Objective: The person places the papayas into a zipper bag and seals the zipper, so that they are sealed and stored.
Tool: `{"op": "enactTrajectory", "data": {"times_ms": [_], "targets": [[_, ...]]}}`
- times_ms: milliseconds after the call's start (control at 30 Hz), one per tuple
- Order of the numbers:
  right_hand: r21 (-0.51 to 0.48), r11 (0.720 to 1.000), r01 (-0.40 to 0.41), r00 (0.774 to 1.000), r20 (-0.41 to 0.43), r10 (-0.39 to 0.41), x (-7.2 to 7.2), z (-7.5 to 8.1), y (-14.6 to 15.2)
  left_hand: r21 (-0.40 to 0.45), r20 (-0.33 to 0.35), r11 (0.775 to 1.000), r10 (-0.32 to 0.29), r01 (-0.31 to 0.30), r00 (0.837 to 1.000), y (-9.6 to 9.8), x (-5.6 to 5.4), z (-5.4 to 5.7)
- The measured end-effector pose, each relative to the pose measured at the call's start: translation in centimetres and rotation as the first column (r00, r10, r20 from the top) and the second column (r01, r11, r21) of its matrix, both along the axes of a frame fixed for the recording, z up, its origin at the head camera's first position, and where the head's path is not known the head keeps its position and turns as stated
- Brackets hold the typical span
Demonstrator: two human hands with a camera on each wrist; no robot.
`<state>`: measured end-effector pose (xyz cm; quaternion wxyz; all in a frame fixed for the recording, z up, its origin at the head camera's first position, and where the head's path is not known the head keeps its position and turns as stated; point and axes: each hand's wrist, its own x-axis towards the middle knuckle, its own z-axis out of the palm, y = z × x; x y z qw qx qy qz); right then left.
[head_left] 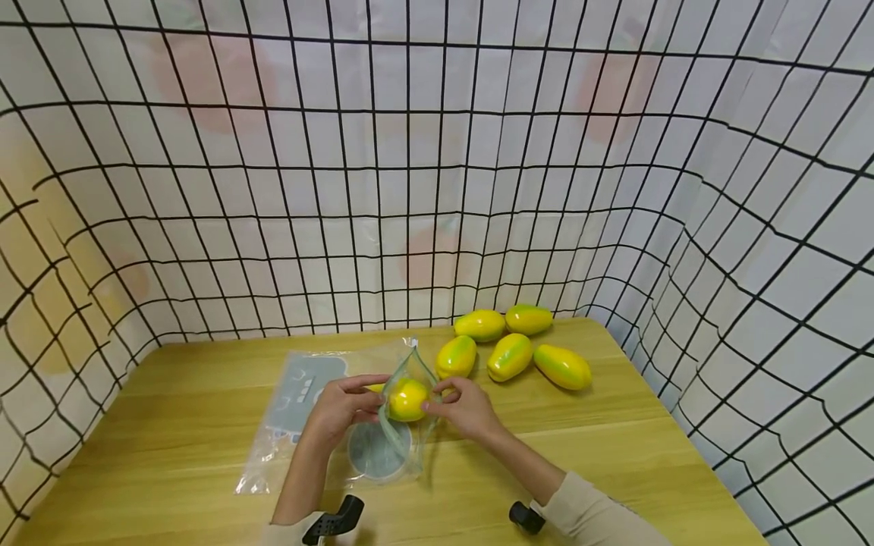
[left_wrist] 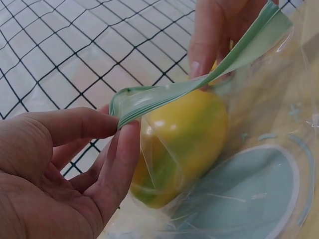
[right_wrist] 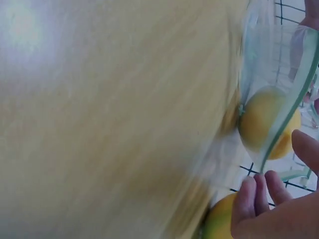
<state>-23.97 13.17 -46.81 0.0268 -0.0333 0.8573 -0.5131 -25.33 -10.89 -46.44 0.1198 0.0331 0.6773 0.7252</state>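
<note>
A clear zip bag [head_left: 413, 366] with a green zip strip is held with its mouth spread. Behind the strip, a yellow-green papaya [left_wrist: 187, 142] shows at the opening; from the head view its rounded yellow end faces up. My left hand [head_left: 344, 409] pinches the strip between thumb and fingers [left_wrist: 127, 144]. At the opposite side, my right hand [head_left: 470, 409] holds the bag's rim, thumb on the papaya's side and the other fingers at the outer edge. A patch of yellow [head_left: 376, 387] shows beside the left fingertips, partly hidden.
Several loose papayas [head_left: 510, 358] lie at the back right of the wooden table [head_left: 614, 455]. Flat clear plastic with a grey-green print [head_left: 307, 394] and a round print [head_left: 379, 451] lies left and below the hands. Black wire grid [head_left: 423, 189] encloses the back and sides.
</note>
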Motion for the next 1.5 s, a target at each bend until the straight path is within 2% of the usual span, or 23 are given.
{"op": "enactTrajectory", "data": {"times_ms": [133, 300, 400, 500, 900, 1267, 1500], "targets": [[0.061, 0.998, -0.001, 0.995, -0.102, 0.007, -0.1, 0.6, -0.1, 0.011, -0.006, 1.0, -0.013, 0.013, 1.0, 0.0, -0.1, 0.1], [0.118, 0.99, -0.081, 0.978, -0.183, 0.101, 0.0, 1.1, -0.7, 0.011, -0.005, 1.0, -0.016, 0.016, 1.0, -0.1, -0.1, 0.3], [0.179, 0.978, -0.11, 0.973, -0.182, 0.142, -0.1, 1.0, -1.1, 0.011, -0.001, 1.0, -0.016, 0.016, 1.0, -0.1, -0.2, 0.2], [0.203, 0.972, -0.115, 0.974, -0.169, 0.15, -0.2, 0.7, -1.4, 0.019, 0.013, 1.0, -0.006, 0.005, 1.0, -0.1, -0.3, 0.0], [0.187, 0.976, -0.117, 0.969, -0.194, 0.153, -0.5, 0.7, -2.7, 0.042, 0.014, 0.999, -0.02, 0.019, 1.0, 0.1, -0.5, -0.3], [0.165, 0.981, -0.101, 0.969, -0.205, 0.134, -0.9, 0.0, -3.6, 0.049, 0.0, 0.998, -0.037, 0.037, 0.999, -0.2, -0.1, -0.2], [0.147, 0.984, -0.102, 0.974, -0.184, 0.129, -0.7, -0.1, -3.7, 0.043, -0.005, 0.998, -0.035, 0.035, 0.999, -0.3, 0.0, -0.4]]}}
